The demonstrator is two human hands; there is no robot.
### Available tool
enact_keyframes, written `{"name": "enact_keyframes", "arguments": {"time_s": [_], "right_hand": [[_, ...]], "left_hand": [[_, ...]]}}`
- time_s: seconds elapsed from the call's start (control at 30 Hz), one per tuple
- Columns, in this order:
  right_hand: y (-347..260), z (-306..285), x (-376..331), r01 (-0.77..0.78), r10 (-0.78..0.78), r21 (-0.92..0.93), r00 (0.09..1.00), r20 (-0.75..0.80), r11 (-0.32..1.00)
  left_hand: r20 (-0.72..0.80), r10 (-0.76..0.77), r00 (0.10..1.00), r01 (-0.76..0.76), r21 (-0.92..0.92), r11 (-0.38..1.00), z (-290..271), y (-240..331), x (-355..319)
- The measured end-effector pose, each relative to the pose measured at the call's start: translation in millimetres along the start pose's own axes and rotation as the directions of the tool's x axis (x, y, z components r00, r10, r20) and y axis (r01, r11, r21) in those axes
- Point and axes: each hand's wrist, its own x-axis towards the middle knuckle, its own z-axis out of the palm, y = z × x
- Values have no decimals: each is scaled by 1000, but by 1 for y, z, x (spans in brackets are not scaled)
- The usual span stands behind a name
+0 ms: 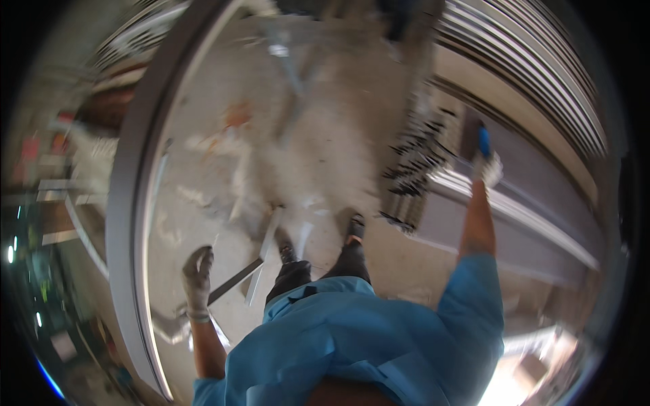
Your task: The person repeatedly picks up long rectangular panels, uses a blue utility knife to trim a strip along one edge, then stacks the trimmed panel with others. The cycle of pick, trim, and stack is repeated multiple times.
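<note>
The gloved left hand hung loosely curled over the dusty floor, holding nothing. The gloved right hand gripped a blue-handled tool against a grey panel's upper edge.

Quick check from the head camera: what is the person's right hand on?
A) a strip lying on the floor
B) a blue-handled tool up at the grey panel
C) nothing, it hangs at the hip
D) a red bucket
B: the gloved right hand is raised to the grey panel on the person's right, gripping a blue-handled tool.
</note>
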Motion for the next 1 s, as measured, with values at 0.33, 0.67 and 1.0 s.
{"name": "enact_keyframes", "arguments": {"time_s": [0.33, 0.67, 1.0], "right_hand": [[-197, 14, -181, 281, -454, 555, 868, 199, 783], [-524, -13, -444, -696, -717, 618, 212, 664, 366], [-570, -53, -555, -765, -550, 602, 410, 728, 227]], "left_hand": [[-579, 292, 761, 135, 582, 802, -265, -80, 59], [-68, -247, 967, 252, 430, 867, -379, -204, 139], [179, -296, 938, 264, 182, 947, -381, -170, 127]]}}
